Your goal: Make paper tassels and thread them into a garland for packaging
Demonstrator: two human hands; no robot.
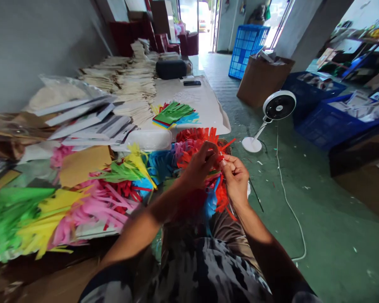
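Left of the fan [279,106], fingers of the right hand [235,174] clamp red paper [221,158]; left hand [203,163] touching, finger closure unclear — detailed paper handling, likely calling for steadiness next.

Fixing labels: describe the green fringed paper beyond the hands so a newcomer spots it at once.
Find the white table left of the standing fan. On it, beyond the left hand and right hand, lies the green fringed paper. Unlike the loose green paper nearer the camera, it tops a small stack with red, yellow and blue edges.
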